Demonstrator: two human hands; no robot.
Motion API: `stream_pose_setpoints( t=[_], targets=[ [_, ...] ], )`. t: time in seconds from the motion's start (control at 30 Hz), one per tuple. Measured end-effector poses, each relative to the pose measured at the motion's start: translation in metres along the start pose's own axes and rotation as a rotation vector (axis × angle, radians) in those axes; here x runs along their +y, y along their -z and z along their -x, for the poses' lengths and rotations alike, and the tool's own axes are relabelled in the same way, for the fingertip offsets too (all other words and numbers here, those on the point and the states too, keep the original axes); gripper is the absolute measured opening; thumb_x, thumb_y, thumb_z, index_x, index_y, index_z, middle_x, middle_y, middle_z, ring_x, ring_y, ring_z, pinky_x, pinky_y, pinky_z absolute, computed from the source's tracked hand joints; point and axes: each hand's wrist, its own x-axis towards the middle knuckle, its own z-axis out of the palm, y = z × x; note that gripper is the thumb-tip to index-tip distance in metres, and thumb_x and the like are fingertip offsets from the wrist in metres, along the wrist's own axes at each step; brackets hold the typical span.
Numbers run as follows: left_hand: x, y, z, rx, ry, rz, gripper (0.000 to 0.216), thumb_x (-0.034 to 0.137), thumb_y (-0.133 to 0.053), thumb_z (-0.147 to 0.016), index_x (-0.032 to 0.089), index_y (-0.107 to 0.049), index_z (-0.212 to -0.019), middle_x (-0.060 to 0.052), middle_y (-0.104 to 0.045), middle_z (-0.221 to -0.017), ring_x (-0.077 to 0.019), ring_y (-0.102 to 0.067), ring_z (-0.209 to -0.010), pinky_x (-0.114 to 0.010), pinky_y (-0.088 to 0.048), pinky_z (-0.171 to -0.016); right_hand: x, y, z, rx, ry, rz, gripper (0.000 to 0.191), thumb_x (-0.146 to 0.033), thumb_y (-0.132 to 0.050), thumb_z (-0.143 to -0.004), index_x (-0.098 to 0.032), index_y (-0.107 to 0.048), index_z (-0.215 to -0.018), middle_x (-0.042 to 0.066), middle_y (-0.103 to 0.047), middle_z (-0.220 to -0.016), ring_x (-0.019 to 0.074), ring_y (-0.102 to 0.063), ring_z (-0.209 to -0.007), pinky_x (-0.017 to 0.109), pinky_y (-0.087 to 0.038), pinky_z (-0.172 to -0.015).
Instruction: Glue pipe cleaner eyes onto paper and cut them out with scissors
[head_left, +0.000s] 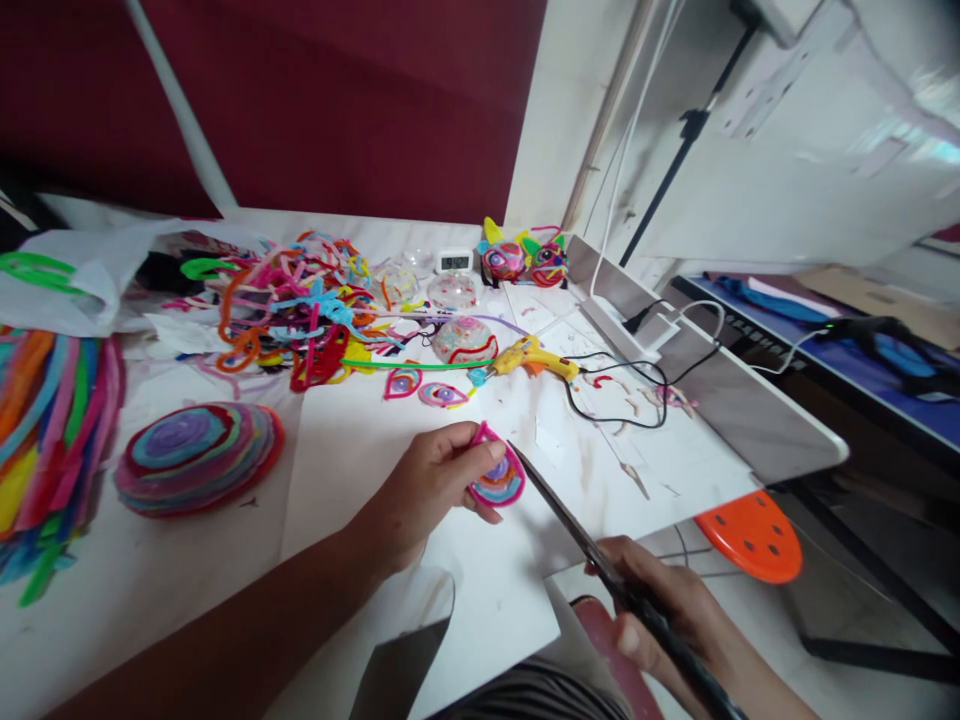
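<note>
Between thumb and fingers, my left hand (431, 485) pinches a small coiled pipe-cleaner piece (504, 487) with a pink border and blue, orange and purple rings. My right hand (667, 605) grips dark scissors (562, 515); their tip points at the upper right edge of the piece. From this angle I cannot tell whether the tip touches it. Two similar eye-shaped pieces, one pink and red (403, 383), the other pink and blue (444, 394), lie farther back on the table. Behind them rests a yellow hot glue gun (532, 357).
Tangled pipe cleaners (315, 300) cover the back left. A striped coiled dome (199, 455) and straight pipe cleaners (56, 430) are at left. A small clock (454, 262) and two colourful animal-face pieces (525, 258) stand behind. An orange stool (754, 537) is beyond the right edge.
</note>
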Motion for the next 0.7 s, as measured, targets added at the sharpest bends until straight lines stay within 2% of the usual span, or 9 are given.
stream_pose_setpoints(
  t=[0.1, 0.2, 0.37, 0.7],
  targets=[
    [0.0, 0.0, 0.0, 0.017, -0.005, -0.008, 0.027, 0.037, -0.073, -0.074, 0.013, -0.061, -0.071, 0.0, -0.057, -0.066, -0.0129, -0.055, -0.062, -0.026, -0.057, -0.051, -0.007, 0.001, 0.0, -0.017, -0.009, -0.009, 0.058, -0.078, -0.054, -0.08, -0.025, -0.05, -0.106, -0.011, -0.03, -0.053, 0.0109, -0.031, -0.047, 0.026, -0.016, -0.047],
    [0.0, 0.0, 0.0, 0.02, -0.005, -0.019, 0.027, 0.037, -0.073, -0.073, 0.013, -0.062, -0.071, -0.001, -0.059, -0.067, -0.0132, -0.057, -0.062, -0.025, -0.058, -0.053, -0.01, 0.0, -0.001, -0.02, -0.032, -0.001, 0.068, -0.084, -0.054, -0.074, -0.025, -0.049, -0.107, -0.011, -0.039, -0.052, 0.0109, -0.036, -0.046, 0.026, -0.02, -0.047],
    [0.001, -0.001, 0.002, 0.001, 0.007, -0.046, 0.026, 0.036, -0.072, -0.074, 0.012, -0.063, -0.07, -0.001, -0.06, -0.067, -0.0132, -0.058, -0.063, -0.025, -0.057, -0.054, -0.002, -0.003, -0.003, -0.01, -0.091, 0.008, 0.075, -0.089, -0.054, -0.068, -0.025, -0.049, -0.107, -0.01, -0.04, -0.049, 0.0132, -0.043, -0.049, 0.025, -0.026, -0.047],
    [0.006, -0.003, 0.005, -0.008, 0.036, -0.068, 0.029, 0.038, -0.072, -0.072, 0.013, -0.06, -0.066, -0.002, -0.06, -0.066, -0.0134, -0.056, -0.062, -0.026, -0.057, -0.054, 0.001, -0.002, -0.006, -0.007, -0.029, 0.015, 0.077, -0.089, -0.052, -0.07, -0.023, -0.05, -0.109, -0.009, -0.043, -0.051, 0.0132, -0.044, -0.048, 0.025, -0.028, -0.045]
  ],
)
